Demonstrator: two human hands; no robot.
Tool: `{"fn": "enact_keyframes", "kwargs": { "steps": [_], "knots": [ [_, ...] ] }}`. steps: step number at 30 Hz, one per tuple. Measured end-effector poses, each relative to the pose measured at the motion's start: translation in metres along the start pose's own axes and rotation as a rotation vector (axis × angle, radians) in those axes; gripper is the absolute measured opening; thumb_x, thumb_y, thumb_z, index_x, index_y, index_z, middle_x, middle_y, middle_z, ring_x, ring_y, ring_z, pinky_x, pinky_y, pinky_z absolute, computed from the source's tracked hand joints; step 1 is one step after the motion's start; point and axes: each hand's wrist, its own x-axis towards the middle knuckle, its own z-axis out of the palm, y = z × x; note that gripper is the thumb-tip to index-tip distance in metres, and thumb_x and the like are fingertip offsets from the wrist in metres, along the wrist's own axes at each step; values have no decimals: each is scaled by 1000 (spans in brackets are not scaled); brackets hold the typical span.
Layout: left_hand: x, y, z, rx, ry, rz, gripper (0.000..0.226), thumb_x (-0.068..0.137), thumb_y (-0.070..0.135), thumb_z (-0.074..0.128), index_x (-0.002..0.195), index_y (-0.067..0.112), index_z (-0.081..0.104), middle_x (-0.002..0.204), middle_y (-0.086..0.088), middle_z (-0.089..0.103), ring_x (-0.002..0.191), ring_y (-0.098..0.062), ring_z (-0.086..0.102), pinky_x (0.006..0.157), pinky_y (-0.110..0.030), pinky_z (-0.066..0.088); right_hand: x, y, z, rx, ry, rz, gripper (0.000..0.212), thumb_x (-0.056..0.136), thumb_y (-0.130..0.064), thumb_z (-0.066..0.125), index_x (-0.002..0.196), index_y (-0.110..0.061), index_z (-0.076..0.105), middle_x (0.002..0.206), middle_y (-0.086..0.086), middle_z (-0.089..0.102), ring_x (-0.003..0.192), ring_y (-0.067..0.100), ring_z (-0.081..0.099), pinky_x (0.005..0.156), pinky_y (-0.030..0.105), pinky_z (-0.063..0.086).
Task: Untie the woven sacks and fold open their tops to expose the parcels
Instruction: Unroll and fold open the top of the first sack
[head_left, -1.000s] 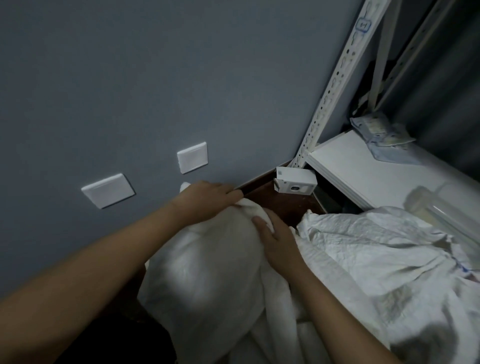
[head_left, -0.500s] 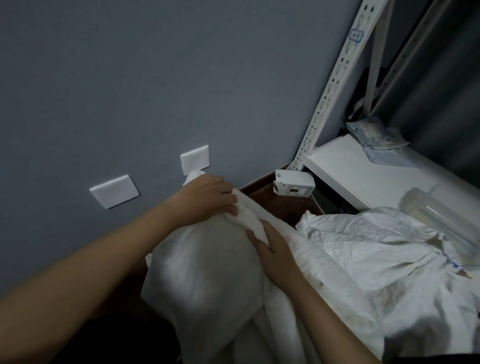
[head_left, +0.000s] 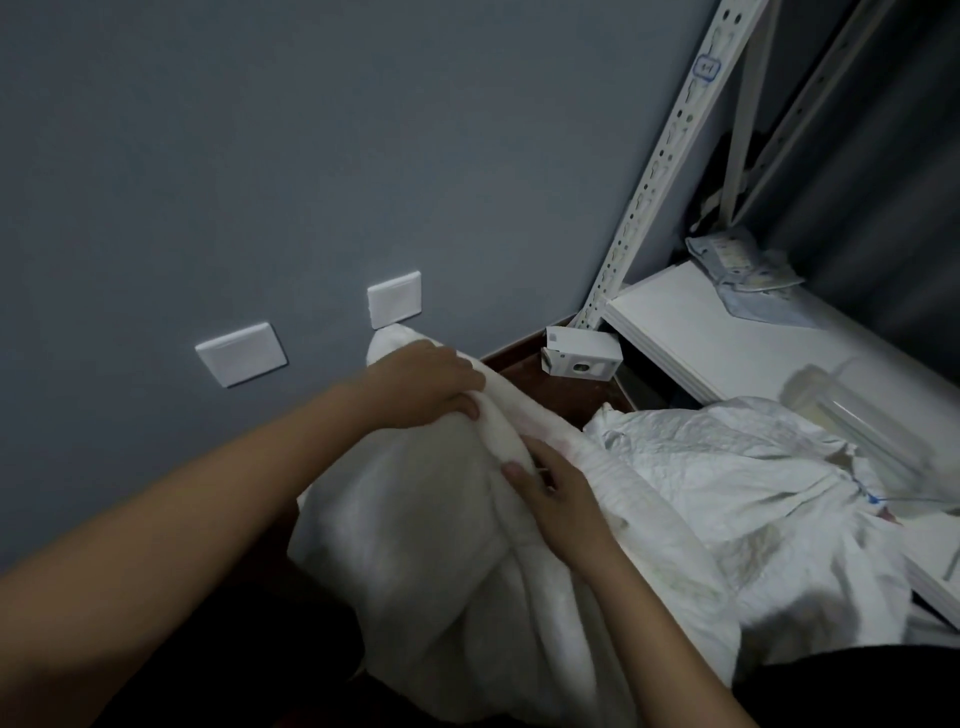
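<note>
Two white woven sacks fill the lower half of the view, set on a dark floor against a grey wall. Nearest is the full sack, bulging and smooth, leaning towards the wall below two white wall plates. Just beside it on the right lies a crumpled sack, slack and creased, reaching under the white shelf of a slotted metal rack. A small white box sits on the floor by the rack's foot.

A rolled ridge of cloth runs along the top of the full sack. The left hand lies over its far end, fingers curled down onto the fold and thumb beneath, so it grips the gathered cloth. The right hand rests lower on the same ridge with fingers bent against it; whether it pinches the cloth or only presses it, I cannot tell. No tie or knot shows.

Such cloth is probably thin, slick and limp, though the packed body looks heavy and firm. Taking hold at the rolled edge itself, both hands apart along it, seems the best way to peel the mouth outward without the smooth weave slipping free.
</note>
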Motion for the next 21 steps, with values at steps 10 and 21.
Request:
{"fn": "enact_keyframes", "kwargs": {
  "steps": [10, 21],
  "knots": [
    [-29, 91, 28, -715, 501, -817, 31, 87, 40, 64, 103, 15, 56, 95, 2, 57, 86, -15, 56, 77, -30, 48, -10, -10, 20, 165, 404, 55, 21, 80, -13, 72, 96, -14, 60, 83, -7, 62, 72, 4, 57, 64, 11, 44],
    [-35, 117, 19, -1700, 526, -1064, 19, 87, 3, 63, 105, -1, 63, 105, -18, 66, 91, -29, 67, 66, -31, 58, -55, -13, 20, 221, 122, 72, 27, 91, -30, 63, 115, -26, 52, 108, -13, 62, 97, -2, 60, 81, 12, 48]
  ]
}}
